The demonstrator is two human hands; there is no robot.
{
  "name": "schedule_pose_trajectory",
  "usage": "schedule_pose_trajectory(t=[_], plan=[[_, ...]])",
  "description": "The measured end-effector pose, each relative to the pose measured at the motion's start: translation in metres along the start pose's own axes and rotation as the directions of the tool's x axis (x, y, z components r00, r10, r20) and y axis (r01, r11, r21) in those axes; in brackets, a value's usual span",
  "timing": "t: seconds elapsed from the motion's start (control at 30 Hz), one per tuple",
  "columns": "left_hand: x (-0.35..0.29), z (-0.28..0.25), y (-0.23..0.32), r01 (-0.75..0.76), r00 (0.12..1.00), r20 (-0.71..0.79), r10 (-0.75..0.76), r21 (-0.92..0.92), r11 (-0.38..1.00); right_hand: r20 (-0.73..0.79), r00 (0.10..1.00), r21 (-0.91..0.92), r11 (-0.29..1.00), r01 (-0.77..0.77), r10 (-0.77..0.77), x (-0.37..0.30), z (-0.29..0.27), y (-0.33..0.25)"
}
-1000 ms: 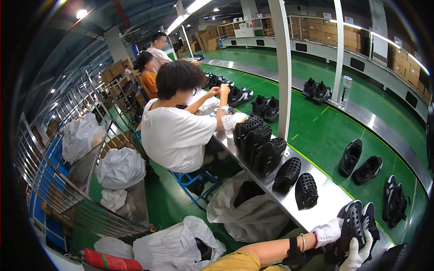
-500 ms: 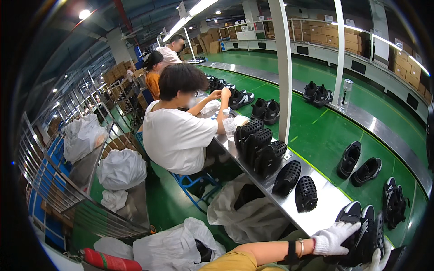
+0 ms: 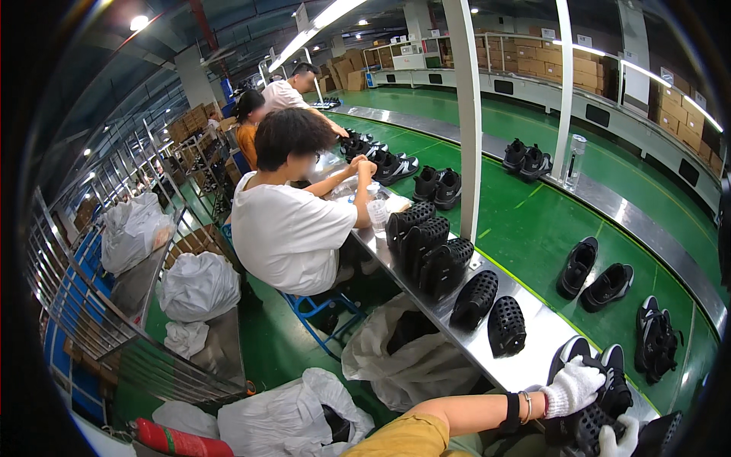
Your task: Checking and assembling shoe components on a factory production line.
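My left hand [image 3: 576,387], in a white knit glove, is curled over a pair of black shoes with grey toes on the bench edge, its fingertips at the upper of the right-hand shoe [image 3: 615,381]. The other shoe [image 3: 567,356] stands beside it, partly behind the hand. My right hand [image 3: 618,439], also gloved, is at the lower right with its fingers round a black perforated shoe form [image 3: 592,423], tilted below the shoes. Part of the right hand is cut off by the dark rim. Two more perforated forms [image 3: 506,326] stand further up the bench.
A metal bench [image 3: 533,365] runs beside a green conveyor [image 3: 525,251] carrying several black shoes [image 3: 605,288]. Other forms [image 3: 426,251] and a bottle [image 3: 377,209] stand near a seated co-worker [image 3: 293,228]. White sacks [image 3: 285,415] and a red cylinder [image 3: 171,438] lie at lower left.
My left hand has gone from stretched fingers on the shoe to a curled grip. The perforated form, upright by the shoes before, is now tilted lower. A far co-worker has reached toward the shoes.
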State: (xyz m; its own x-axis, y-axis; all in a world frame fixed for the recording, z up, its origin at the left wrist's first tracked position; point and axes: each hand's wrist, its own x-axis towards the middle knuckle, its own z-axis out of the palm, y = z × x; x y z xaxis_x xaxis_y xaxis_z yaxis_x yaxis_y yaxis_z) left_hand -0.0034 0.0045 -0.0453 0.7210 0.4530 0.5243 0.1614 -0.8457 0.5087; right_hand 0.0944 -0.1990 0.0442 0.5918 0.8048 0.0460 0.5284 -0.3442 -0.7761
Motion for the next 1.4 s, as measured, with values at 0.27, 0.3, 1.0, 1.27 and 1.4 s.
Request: schedule_pose_trajectory(t=[0.27,0.3,1.0,1.27,1.4], plan=[[0.009,-0.015,-0.009,0.150,0.978,0.159,-0.133,-0.103,0.983,-0.005,0.997,-0.120,0.990,0.080,-0.081,0.044,0.054,-0.038],[0.006,-0.018,-0.014,0.110,0.986,0.135,-0.096,-0.099,0.989,0.092,0.992,-0.098,0.991,0.093,-0.084,0.046,0.049,-0.040],[-0.006,-0.008,-0.001,-0.122,0.990,0.075,0.120,0.018,0.992,0.007,0.972,-0.186,0.955,0.231,-0.234,0.107,0.108,0.057],[-0.030,-0.015,-0.001,-0.114,0.992,-0.072,0.106,-0.107,0.988,0.164,0.962,0.200,0.963,0.183,-0.217,0.055,0.062,0.039],[-0.031,-0.018,0.006,-0.086,0.993,-0.090,0.080,-0.070,0.994,-0.052,0.994,0.475,0.878,-0.063,0.100,0.058,0.078,0.018]])
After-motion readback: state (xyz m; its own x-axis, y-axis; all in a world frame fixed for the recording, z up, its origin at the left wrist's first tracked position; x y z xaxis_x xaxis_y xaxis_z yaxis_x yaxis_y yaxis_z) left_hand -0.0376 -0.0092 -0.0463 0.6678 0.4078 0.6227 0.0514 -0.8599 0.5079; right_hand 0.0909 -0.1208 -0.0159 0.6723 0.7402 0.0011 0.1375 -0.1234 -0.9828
